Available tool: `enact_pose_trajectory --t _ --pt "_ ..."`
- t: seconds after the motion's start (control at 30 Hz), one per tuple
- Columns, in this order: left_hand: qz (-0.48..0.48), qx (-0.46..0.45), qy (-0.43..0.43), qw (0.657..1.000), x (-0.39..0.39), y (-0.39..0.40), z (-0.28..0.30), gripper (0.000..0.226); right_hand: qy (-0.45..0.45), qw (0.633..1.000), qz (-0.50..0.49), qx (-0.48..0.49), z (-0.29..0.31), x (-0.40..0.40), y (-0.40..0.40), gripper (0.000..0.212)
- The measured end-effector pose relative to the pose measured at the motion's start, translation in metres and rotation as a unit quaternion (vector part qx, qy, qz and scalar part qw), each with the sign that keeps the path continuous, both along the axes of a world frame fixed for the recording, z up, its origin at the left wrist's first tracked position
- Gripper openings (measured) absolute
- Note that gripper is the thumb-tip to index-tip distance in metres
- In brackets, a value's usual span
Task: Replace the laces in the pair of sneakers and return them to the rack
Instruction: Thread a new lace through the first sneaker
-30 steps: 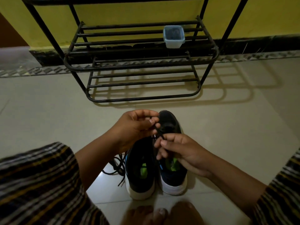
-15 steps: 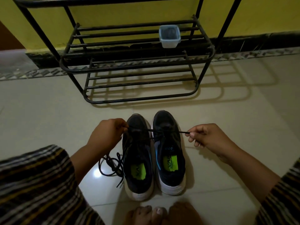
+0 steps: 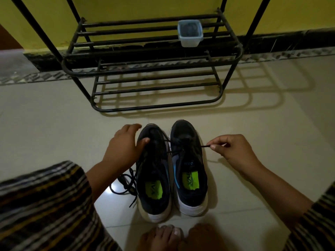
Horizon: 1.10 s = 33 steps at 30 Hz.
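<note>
Two black sneakers with white soles and green insoles stand side by side on the floor, toes toward the rack: the left sneaker (image 3: 154, 171) and the right sneaker (image 3: 188, 165). My right hand (image 3: 233, 151) pinches the end of a black lace (image 3: 204, 146) that runs taut from the right sneaker's eyelets. My left hand (image 3: 125, 147) rests against the left sneaker's toe side, thumb on its upper, fingers spread. A loose black lace (image 3: 126, 182) lies coiled on the floor left of the left sneaker.
A black metal shoe rack (image 3: 154, 69) stands against the yellow wall straight ahead, with a small lidded plastic container (image 3: 190, 33) on its middle shelf. My bare feet (image 3: 174, 236) are just behind the sneakers' heels. Striped cloth covers my knees at both lower corners.
Both hands were together over the right sneaker, then pulled apart, drawing the lace sideways. My left hand has now let go of the lace and lies open on the left sneaker.
</note>
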<state>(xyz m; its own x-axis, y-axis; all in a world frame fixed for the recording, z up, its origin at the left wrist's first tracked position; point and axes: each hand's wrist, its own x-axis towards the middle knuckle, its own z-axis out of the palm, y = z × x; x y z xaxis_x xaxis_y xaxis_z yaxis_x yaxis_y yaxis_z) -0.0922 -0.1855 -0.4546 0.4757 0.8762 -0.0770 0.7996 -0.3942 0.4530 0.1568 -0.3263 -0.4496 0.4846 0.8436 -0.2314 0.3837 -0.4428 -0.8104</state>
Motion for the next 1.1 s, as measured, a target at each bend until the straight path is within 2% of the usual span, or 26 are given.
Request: enact_pose_trajectory --t 0.07,0.17,0.27,0.37,0.53,0.57,0.67,0.73,0.87,1.0,1.1 --pt "-0.045 0.008 -0.05 0.998 0.016 -0.007 0.009 0.045 -0.027 0.999 0.03 0.016 0.002 -0.01 0.005 0.01" --pt "-0.139 -0.06 -0.096 0.984 0.042 -0.023 0.017 0.04 -0.029 0.997 0.065 0.033 0.007 -0.025 0.015 0.01" --pt "-0.196 -0.074 -0.109 0.972 0.056 -0.038 0.014 0.022 -0.011 0.996 0.074 0.048 0.009 -0.034 0.02 0.009" --pt "-0.188 -0.082 -0.114 0.972 0.06 -0.04 0.007 0.015 -0.007 0.998 0.062 0.033 0.008 -0.034 0.02 0.005" --pt "-0.125 -0.12 -0.118 0.978 0.063 -0.034 -0.003 0.011 -0.065 0.989 0.079 -0.104 -0.01 -0.032 0.008 0.033" --pt "-0.116 -0.132 -0.127 0.976 0.065 -0.034 -0.003 0.009 -0.044 0.992 0.061 -0.1 -0.013 -0.032 0.006 0.032" --pt "-0.064 -0.2 -0.181 0.961 0.075 -0.034 -0.003 0.01 0.13 0.987 -0.033 -0.089 -0.02 -0.028 0.004 0.023" --pt "-0.068 -0.205 -0.163 0.963 0.083 -0.032 -0.003 0.008 0.214 0.97 -0.068 -0.095 -0.022 -0.024 0.003 0.019" --pt "-0.106 -0.175 -0.059 0.977 0.092 -0.031 -0.005 0.007 0.269 0.956 -0.074 -0.088 -0.023 -0.019 0.001 0.01" --pt "-0.11 -0.149 -0.011 0.983 0.098 -0.033 -0.009 0.008 0.27 0.957 -0.071 -0.083 -0.027 -0.018 0.0 0.012" --pt "-0.106 -0.144 -0.001 0.984 0.1 -0.034 -0.01 0.009 0.208 0.975 -0.049 -0.067 -0.03 -0.02 0.0 0.013"
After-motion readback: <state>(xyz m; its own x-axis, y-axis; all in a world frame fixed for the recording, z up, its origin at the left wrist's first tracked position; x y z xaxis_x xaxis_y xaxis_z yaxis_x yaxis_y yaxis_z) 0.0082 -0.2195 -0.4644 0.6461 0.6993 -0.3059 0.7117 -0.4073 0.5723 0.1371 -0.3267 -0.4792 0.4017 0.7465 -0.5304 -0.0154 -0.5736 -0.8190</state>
